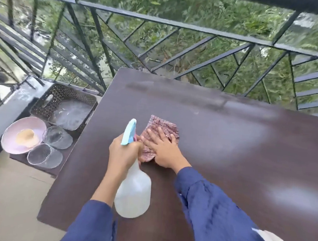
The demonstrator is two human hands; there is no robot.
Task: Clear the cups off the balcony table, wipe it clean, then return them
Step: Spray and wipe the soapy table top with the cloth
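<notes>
**Brown worktop (229,145) with a cloth (162,125) and a spray bottle (133,193)**

The left grip (124,152) is curled tight round the neck of the spray bottle, just under its light blue trigger top (129,132). The bottle is cloudy white. It sits over the near left part of the worktop, but I cannot tell if its bottom touches the wood.

The right grip (164,149) lies flat on the cloth. Its fingers are straight and spread wide, so it holds nothing and only presses down. The cloth is red and white checked and crumpled. It lies on the worktop, just beside the left grip. Both arms wear dark blue sleeves (213,211).

The cups are off the worktop. One glass cup (56,137) and a second glass cup (43,155) sit on a low dark stand (53,170) to the left, close together. A pink bowl (23,137) with something tan inside sits next to them. Behind them is a dark basket (46,101) with little holes in its walls.

Pale shiny patches show on the worktop. A black metal railing (163,21) runs behind it, with green leaves (202,8) past the bars.
</notes>
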